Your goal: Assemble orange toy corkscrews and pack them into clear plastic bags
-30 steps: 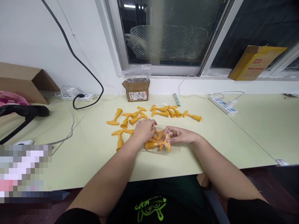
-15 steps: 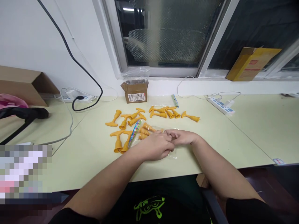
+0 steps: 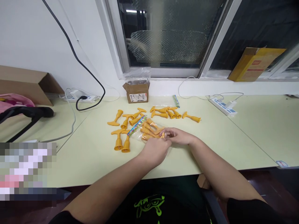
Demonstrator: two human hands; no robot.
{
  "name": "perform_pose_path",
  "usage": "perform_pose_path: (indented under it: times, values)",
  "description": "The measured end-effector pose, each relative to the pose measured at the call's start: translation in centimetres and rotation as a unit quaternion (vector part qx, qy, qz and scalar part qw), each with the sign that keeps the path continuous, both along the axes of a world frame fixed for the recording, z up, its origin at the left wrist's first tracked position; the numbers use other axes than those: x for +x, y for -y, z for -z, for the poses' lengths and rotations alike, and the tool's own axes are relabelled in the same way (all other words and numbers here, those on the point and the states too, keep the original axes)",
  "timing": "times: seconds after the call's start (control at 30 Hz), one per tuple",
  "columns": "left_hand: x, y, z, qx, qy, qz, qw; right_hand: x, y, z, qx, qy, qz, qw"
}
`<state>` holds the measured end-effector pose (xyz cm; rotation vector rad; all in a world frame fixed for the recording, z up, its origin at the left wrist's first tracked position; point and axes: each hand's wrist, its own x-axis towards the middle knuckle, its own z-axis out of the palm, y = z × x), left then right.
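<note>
A clear plastic bag (image 3: 137, 134) with a blue printed header strip lies in front of me, and several yellow T-handled tools (image 3: 147, 128) show through it. My left hand (image 3: 158, 150) is closed on the near right part of the bag, its fingertips mostly hidden. From the right, my right hand (image 3: 177, 136) pinches the same end with curled fingers, close to the left. Loose yellow T-handled tools with ribbed, flared ends lie left of the bag, including one standing beside it (image 3: 118, 142), and others lie beyond, such as a single one (image 3: 191, 117) at the right.
A small brown carton (image 3: 137, 91) with a label stands at the wall, with another flat clear bag (image 3: 161, 101) beside it. Power strips (image 3: 223, 107) (image 3: 87, 99) with cables lie along the back. A black curved object (image 3: 28, 116) and a larger cardboard box (image 3: 25, 82) are at left.
The bag's header end has shifted slightly up and right, and more of the yellow tools inside it show. My left hand has turned and moved slightly down at the bag's right end.
</note>
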<state>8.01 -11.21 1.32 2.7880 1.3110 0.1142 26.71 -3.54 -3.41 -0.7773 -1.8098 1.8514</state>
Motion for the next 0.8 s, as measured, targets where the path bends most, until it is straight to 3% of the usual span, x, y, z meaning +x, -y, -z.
perform_pose_path:
  times: [0.13, 0.3, 0.47, 0.6, 0.67, 0.8]
  values:
    - [0.0, 0.0, 0.3, 0.003, 0.013, -0.056, 0.998, -0.7, 0.0, 0.2, -0.039, -0.016, 0.021, 0.999]
    - [-0.1, 0.3, -0.6, -0.023, -0.022, -0.143, 0.989, -1.2, 0.0, 0.5, -0.082, -0.027, 0.025, 0.996]
    - [-0.1, 0.7, -1.5, -0.059, -0.032, -0.128, 0.99, -2.0, 0.3, 0.5, -0.138, -0.06, 0.1, 0.984]
    - [-0.1, 0.7, -1.6, -0.033, -0.009, -0.101, 0.994, -3.0, 0.8, 0.4, -0.16, -0.091, 0.15, 0.971]
    - [0.0, 0.7, -1.5, -0.012, 0.006, -0.083, 0.996, -3.4, 0.8, 0.6, -0.128, -0.093, 0.186, 0.97]
    - [0.4, 0.5, -0.9, 0.028, 0.043, -0.043, 0.998, -3.8, 0.4, 1.9, 0.043, -0.038, 0.235, 0.97]
